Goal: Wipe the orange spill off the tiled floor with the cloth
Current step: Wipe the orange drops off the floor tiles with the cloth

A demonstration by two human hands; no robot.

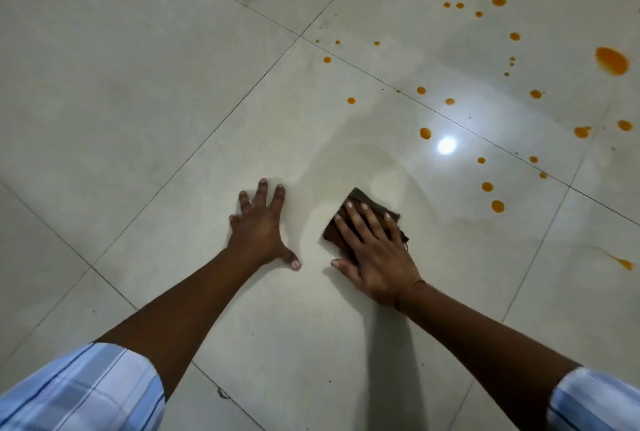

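No legible writing.
The tiled floor (145,91), the cloth (358,198) and the sleeves (79,392) at 7 and 5 o'clock bear no letters, numbers or marks.

- One view only: a wide-angle camera worn on the person's head.
- It faces forward and steeply down onto the tiled floor (138,84), which fills the whole frame; grout lines run diagonally across it.
- It sits close: the forearms enter at 7 and 5 o'clock, sleeves (79,392) cut off by the bottom corners.
- The left hand (258,226) and right hand (375,257) lie just below centre.
- The orange spill (611,60) spreads toward 2 o'clock, reaching the right edge.
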